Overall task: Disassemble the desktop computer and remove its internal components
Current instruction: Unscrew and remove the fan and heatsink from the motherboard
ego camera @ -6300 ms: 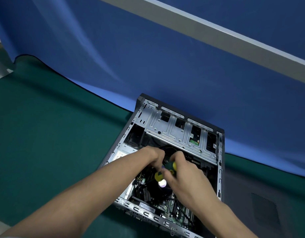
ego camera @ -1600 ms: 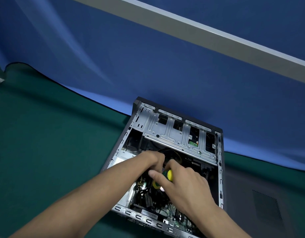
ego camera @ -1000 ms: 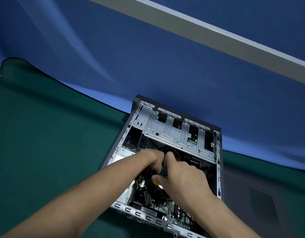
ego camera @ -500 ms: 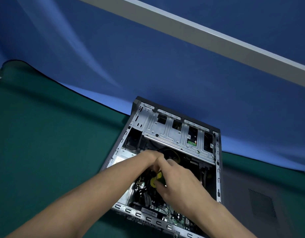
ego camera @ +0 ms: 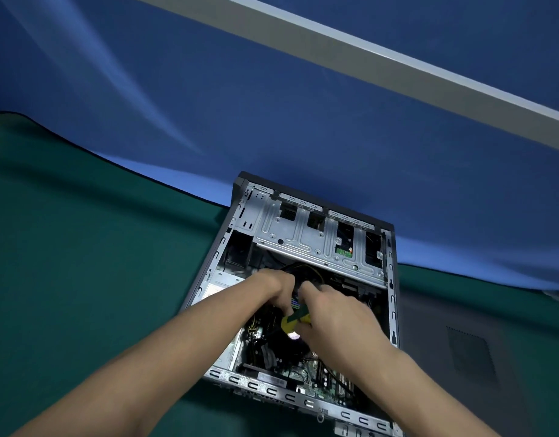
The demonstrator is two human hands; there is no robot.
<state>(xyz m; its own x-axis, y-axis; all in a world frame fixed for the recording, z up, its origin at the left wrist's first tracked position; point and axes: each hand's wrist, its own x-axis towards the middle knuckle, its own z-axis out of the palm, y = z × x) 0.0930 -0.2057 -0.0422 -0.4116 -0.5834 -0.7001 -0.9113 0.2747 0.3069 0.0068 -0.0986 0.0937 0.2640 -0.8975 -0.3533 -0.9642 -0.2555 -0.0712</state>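
Unscrewing step inside computer case [ego camera: 306, 310]: right hand [ego camera: 338, 320] grasps screwdriver [ego camera: 295, 320], left hand [ego camera: 279, 288] steadies (grip hidden, cannot tell); next, keep bit seated.

My work surface is covered by a dark green mat [ego camera: 82, 247]. Behind the mat hangs a blue cloth backdrop [ego camera: 271, 105], creased, its lower edge overlapping the mat. A grey beam [ego camera: 382, 58] crosses diagonally above the backdrop. Lighting is even.
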